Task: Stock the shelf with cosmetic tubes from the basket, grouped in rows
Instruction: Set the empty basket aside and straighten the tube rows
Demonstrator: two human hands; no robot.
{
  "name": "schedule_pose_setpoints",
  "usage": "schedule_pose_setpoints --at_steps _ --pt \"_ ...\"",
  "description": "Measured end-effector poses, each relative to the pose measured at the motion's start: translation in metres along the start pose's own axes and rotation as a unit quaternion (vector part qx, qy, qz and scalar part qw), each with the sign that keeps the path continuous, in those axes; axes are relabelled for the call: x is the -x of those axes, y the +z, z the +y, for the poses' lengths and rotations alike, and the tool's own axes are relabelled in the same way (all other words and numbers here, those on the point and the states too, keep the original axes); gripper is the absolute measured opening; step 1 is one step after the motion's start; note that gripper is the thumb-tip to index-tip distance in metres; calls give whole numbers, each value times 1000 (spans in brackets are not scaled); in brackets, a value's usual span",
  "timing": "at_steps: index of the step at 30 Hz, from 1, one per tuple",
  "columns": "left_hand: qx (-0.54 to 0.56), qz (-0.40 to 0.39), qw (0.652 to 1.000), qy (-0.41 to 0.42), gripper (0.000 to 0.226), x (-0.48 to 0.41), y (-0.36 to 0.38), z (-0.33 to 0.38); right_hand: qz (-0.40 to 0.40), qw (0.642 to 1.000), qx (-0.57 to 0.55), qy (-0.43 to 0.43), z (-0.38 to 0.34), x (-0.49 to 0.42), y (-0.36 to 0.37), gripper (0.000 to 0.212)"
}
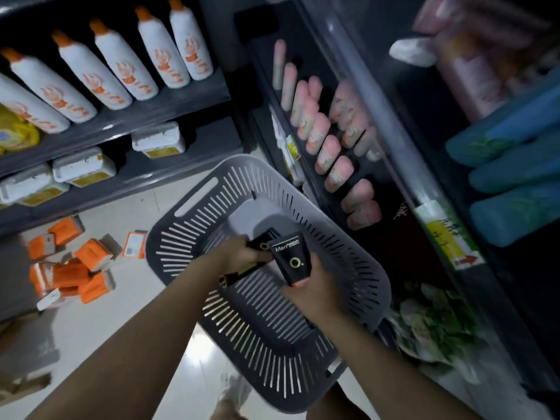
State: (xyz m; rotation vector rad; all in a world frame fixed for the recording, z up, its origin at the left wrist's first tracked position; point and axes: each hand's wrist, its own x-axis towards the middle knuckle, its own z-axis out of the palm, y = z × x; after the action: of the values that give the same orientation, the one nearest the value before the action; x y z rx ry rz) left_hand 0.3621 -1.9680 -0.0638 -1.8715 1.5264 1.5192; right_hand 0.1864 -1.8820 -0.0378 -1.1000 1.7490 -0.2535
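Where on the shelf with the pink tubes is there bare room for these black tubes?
Bare shelf shows between the long pink row and the front rail, nearer than the short second row. A second dark strip lies beyond that short row, at the far end. The long row itself is packed tight, so there is no room there.

On your left, white bottles (110, 72) with orange caps stand in a row on a dark rack (169, 109). A yellow bag (15, 133) sits at the left edge. One level down you see white tubs (83, 166) with yellow labels. Orange packs (71, 271) lie scattered on the pale floor (121, 316). On your right, blue packs (515, 168) lie stacked below a blurred pink bottle (472, 74). Green-and-white packets (433, 322) sit lower down.
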Motion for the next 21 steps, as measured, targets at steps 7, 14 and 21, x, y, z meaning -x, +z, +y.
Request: schedule_pose_setpoints --at_steps 7,14,21 --pt "-8 48 988 149 50 70 -27 15 113 992 -48 -37 -25 72 -28 72" --pt "20 92 906 412 70 178 -34 67 326 923 -185 -84 -50 180 -51 56" --pt "80 110 777 615 58 307 5 137 515 804 -249 -162 -76 305 -102 61"
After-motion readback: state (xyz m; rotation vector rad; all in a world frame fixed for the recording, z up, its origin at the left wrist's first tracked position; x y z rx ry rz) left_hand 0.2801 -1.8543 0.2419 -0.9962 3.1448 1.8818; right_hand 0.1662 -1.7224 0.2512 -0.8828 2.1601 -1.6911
